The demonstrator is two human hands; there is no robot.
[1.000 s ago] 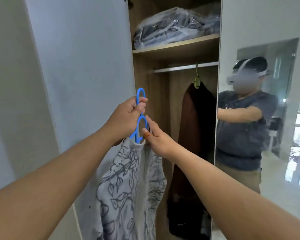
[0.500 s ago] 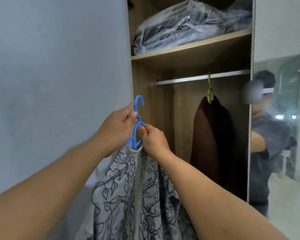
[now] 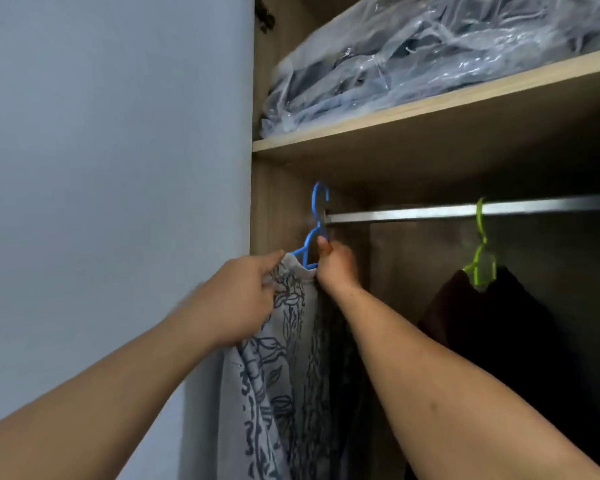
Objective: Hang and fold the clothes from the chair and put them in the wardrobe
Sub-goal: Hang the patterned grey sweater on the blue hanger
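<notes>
Left hand [image 3: 243,299] blurred; shirt [image 3: 284,375] cut off below

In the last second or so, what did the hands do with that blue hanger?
Both hands lifted the blue hanger with the patterned shirt up and into the wardrobe; its hook now sits at the left end of the rail. The left hand slid off the hook onto the shirt's shoulder. The right hand still pinches the hanger; the green hanger hangs unmoved.

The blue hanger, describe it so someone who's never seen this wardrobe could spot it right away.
Inside the open wardrobe, find the metal rail under the wooden shelf. At the rail's left end, the blue hanger carries a grey leaf-print garment, gripped by the right hand. The only other hanger is green, further right, with dark clothing.
</notes>
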